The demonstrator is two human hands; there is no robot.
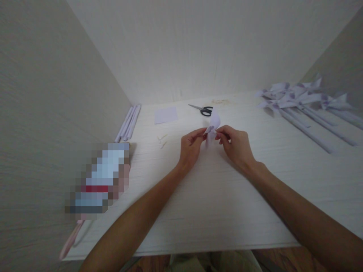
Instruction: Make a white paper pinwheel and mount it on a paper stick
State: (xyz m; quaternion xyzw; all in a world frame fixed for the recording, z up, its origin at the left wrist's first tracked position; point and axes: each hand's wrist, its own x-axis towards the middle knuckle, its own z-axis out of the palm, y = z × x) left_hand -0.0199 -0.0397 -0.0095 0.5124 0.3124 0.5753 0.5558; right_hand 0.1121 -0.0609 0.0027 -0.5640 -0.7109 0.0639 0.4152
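Note:
A white paper pinwheel is held up over the middle of the table, one blade curling upward and its folds gathered at the centre. My left hand pinches its left side between thumb and fingers. From the right, my right hand has its fingertips closed at the pinwheel's edge near the centre; any small part between them is too small to make out. Just behind lie scissors with black handles, their blades pointing left.
A flat paper sheet and several thin slivers lie left of my hands. Rolled paper sticks rest by the left wall, near a pixelated phone-like object. Finished-looking pinwheels on sticks are piled at right. Walls enclose the table.

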